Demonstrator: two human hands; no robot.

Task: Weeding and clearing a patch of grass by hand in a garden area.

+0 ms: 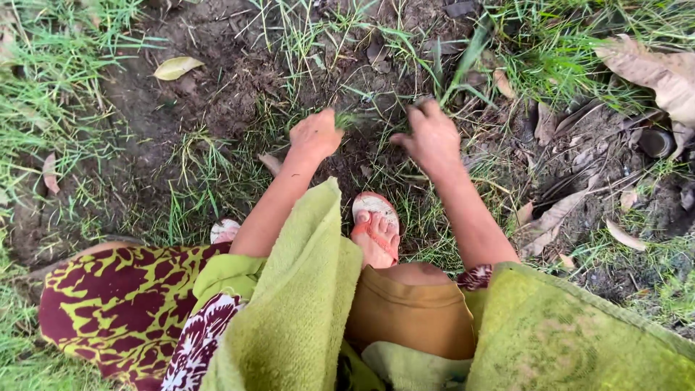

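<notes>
Grass tuft (349, 118) sticks out of the left hand (315, 135), which is closed in a fist around it, low over dark soil (217, 94). Right hand (431, 137) hangs just beside, fingers curled down into grass blades (405, 116); whether it grips them I cannot tell. An orange sandal (376, 228) rests below, between both forearms

- two bare hands: left (314, 135), right (431, 135)
- one small tuft of grass (348, 118), at the left hand's fingertips
- two sandalled feet: one orange sandal (376, 228) in full view, one pale sandal (225, 231) only partly seen
- one green towel (304, 304)
- one yellow fallen leaf (176, 67)
- one large dry brown leaf (651, 69)
</notes>
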